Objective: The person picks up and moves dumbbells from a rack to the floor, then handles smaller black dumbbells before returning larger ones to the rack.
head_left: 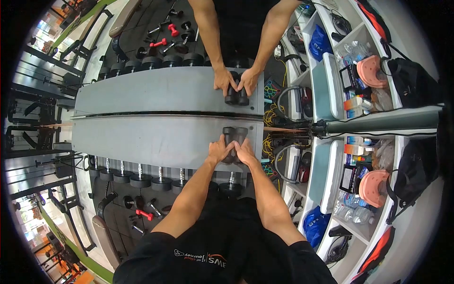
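On the grey shelf top [146, 142], near its right end, two small black dumbbells [234, 130] lie side by side, pointing away from me. My left hand [219, 150] is on the left dumbbell, with its fingers around the handle. My right hand [245, 152] is on the right dumbbell in the same way. The two hands nearly touch between the handles. A mirror behind the shelf top shows the same arms, hands and dumbbells reflected.
Below the shelf top is a row of larger dumbbells [161, 183]. Red dumbbells [144, 215] and others lie on the dark floor. At the right stands a white shelf unit [370, 235] with bottles, a blue bag [316, 226] and boxes. Yellow cord [268, 153] hangs beside it.
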Tool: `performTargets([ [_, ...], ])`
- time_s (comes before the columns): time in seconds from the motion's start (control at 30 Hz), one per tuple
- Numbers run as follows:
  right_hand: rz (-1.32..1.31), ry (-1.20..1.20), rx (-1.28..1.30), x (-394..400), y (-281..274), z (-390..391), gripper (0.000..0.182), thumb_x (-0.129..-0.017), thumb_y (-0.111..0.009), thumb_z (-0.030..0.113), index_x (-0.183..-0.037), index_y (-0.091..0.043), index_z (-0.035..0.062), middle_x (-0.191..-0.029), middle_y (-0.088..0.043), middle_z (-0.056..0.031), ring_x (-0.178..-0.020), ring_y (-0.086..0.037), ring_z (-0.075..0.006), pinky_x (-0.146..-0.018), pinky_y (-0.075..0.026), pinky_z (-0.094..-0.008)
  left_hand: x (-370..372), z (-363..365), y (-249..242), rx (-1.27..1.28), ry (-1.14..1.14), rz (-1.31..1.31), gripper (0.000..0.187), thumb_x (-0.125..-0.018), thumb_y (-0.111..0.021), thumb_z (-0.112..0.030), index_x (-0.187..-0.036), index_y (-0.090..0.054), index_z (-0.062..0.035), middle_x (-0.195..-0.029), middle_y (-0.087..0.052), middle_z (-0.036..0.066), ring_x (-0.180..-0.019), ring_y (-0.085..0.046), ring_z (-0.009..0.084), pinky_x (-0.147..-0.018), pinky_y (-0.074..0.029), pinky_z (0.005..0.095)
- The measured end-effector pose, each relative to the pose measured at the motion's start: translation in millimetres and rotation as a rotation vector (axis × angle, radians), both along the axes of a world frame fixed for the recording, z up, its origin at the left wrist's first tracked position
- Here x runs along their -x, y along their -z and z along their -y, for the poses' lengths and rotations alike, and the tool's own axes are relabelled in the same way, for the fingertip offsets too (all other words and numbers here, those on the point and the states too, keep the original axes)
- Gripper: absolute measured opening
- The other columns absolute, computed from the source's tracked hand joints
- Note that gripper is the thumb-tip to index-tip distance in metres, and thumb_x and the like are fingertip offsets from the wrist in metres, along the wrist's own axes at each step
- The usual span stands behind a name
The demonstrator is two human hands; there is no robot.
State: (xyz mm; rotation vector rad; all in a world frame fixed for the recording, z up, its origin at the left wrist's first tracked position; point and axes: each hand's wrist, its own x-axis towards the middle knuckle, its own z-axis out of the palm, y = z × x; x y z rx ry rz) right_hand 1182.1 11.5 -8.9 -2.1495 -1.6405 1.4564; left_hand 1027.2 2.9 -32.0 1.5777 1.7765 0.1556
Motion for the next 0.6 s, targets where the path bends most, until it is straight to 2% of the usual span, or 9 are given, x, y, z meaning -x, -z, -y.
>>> performTargets([
  [0.17, -0.027, 0.005, 0.041, -0.5, -5.7, -1.0, 0.064, -0.1, -0.049, 0.042, -0.135, -0.035, -0.0106, -0.136, -0.045, -0.0373, -0.131, -0.044, -0.0476, -0.107, -0.038, -0.0479, -1.0, 0.9, -3.7, 0.007, -0.023, 0.011, 0.073, -0.091, -0.046, -0.065, -0.123, -0.047, 0.0002, -0.097, -0.07, 0.027, -0.097, -0.066, 0.0418, -0.091, -0.039, 0.0475],
  [0.27, -0.012, 0.032, -0.022, -1.3, 13.3, 3.7, 0.062, -0.098, -0.051, 0.046, -0.129, -0.04, -0.0055, -0.134, -0.05, -0.0314, -0.126, -0.049, -0.0452, -0.105, -0.04, -0.0499, 0.1, 1.1, -1.2, 0.007, -0.025, 0.032, 0.074, -0.091, -0.047, -0.065, -0.125, -0.046, 0.0001, -0.097, -0.07, 0.026, -0.099, -0.066, 0.0413, -0.091, -0.039, 0.0474],
  [0.6, -0.039, 0.066, 0.0, -1.6, 6.1, 5.4, 0.059, -0.097, -0.053, 0.043, -0.128, -0.041, -0.0053, -0.136, -0.049, -0.0304, -0.128, -0.048, -0.0438, -0.106, -0.04, -0.0485, 0.2, -1.6, -4.5, 0.035, -0.018, 0.046, 0.075, -0.091, -0.047, -0.064, -0.126, -0.046, 0.0018, -0.101, -0.07, 0.026, -0.101, -0.066, 0.0407, -0.092, -0.04, 0.0477],
])
